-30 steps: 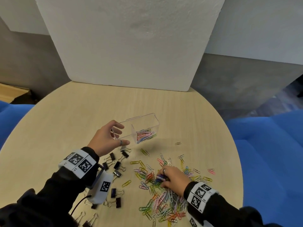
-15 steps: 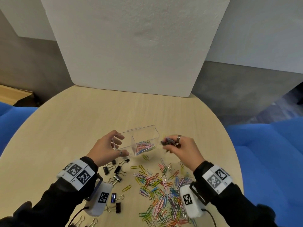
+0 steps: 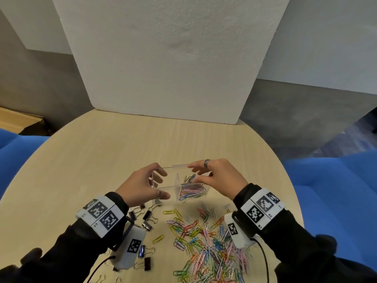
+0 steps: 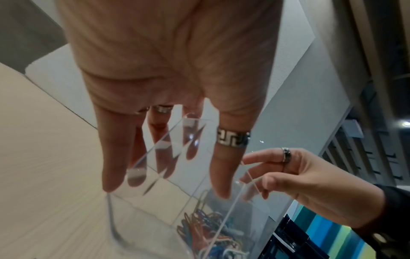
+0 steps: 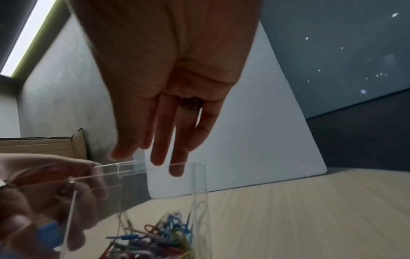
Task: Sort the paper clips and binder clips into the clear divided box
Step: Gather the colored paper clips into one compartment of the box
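Two hands at the clear divided box (image 3: 179, 185), lifted off the round table (image 3: 102, 160): my left hand (image 3: 140, 185) grips its left end, my right hand (image 3: 219, 177) hovers over the right compartment, fingers loosely spread, holding nothing. Coloured paper clips (image 3: 190, 193) fill that compartment; a loose pile (image 3: 206, 242) lies nearer, black binder clips (image 3: 145, 218) near-left.

Tilted clear divided box (image 3: 166, 183), colored paper clips (image 3: 190, 194) in right compartment

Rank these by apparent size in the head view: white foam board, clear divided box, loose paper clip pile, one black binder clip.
1. white foam board
2. loose paper clip pile
3. clear divided box, though it sits farther away
4. black binder clip
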Motion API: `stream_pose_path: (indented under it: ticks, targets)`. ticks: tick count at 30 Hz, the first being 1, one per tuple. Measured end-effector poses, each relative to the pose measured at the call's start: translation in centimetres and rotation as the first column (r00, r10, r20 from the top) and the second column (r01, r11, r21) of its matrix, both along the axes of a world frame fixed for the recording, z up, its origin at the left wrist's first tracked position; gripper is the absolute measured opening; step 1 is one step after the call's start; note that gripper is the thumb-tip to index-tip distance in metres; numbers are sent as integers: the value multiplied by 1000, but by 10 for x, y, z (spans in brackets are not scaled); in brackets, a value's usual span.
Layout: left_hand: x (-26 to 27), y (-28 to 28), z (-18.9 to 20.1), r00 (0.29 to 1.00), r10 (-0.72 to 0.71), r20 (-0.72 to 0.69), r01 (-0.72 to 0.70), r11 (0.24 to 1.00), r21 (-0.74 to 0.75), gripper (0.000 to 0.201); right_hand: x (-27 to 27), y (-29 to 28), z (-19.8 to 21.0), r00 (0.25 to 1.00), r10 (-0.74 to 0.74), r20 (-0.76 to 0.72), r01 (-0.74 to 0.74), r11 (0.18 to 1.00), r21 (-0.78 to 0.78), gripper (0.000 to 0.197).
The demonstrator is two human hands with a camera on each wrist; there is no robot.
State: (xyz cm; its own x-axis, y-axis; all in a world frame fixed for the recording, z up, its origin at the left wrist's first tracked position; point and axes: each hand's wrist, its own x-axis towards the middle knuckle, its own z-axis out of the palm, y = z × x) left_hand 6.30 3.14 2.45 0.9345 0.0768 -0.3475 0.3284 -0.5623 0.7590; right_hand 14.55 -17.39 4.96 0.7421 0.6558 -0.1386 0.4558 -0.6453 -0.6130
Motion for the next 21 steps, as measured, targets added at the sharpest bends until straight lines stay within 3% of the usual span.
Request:
stream_pose_path:
  ticks: [4,8,10,14,17,21]
  targets:
    - [1,1,2,1000,-9,5,9,1000,-5,47,5,-7,12,995,86,43,-84,995,-54,37]
    - [4,-5,4,999,-9,40,10,1000,-24,46,0,2,1,936,312,161,-233,895,-380,49]
    - [7,-8,5,998,-2,71,4,1000,-24,46,-4,7,-9,910,367,196,-236,843,-483,48]
    - [11,-9,5,996,1,86,0,1000,-17,46,2,4,-11,938,298,178,-208,892,-401,30]
    - [10,-8,3,997,7,83,-5,1000,-24,47,7,-1,-6,954,239,183,-179,939,-295,37]
    - [12,-12,3,994,19,108,-15,999,-40,46,-2,6,-5,938,295,181,-201,891,-407,45]
